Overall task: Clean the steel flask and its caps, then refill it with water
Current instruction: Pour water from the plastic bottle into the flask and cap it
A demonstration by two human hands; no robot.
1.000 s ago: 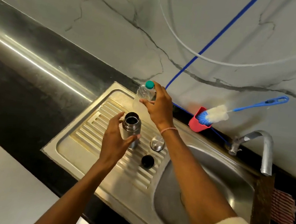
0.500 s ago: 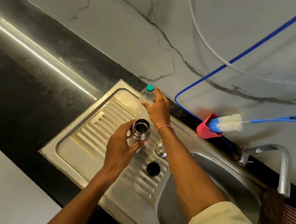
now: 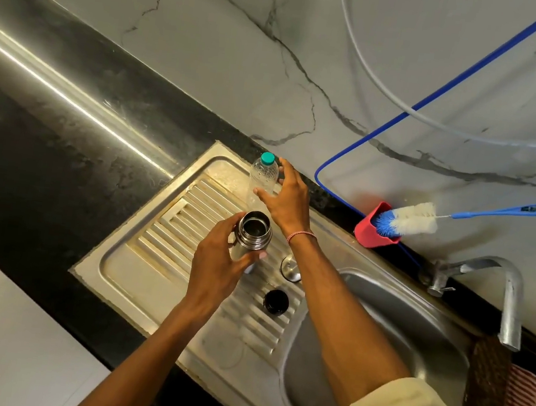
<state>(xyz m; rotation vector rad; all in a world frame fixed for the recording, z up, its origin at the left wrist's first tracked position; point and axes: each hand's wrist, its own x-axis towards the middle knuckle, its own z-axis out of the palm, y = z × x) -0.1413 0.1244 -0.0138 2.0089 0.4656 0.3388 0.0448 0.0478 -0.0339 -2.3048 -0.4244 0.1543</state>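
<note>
Change since 1.0 s ago: left hand (image 3: 217, 264) has closed round the steel flask (image 3: 253, 236), and the right hand (image 3: 289, 202) has slackened on the plastic bottle (image 3: 262, 181).

Left fingers and thumb are curled round the flask body. The mouth is uncapped and faces up. The flask is over the ribbed drainboard (image 3: 157, 256).

Right fingers are spread and nearly straight. The thumb lies across the bottle's side and the forefinger is beside its shoulder; no closed grip is seen. The bottle stands upright at 12 o'clock of the flask, teal cap (image 3: 268, 158) on.

Steel cap (image 3: 289, 267) sits at 4 o'clock of the flask, partly behind the right forearm. Black cap (image 3: 275, 302) is at 5 o'clock, also on the drainboard.

Bottle brush (image 3: 407, 221) rests in a red holder (image 3: 375, 232) at 2 o'clock, on the black desk (image 3: 46, 139).
</note>
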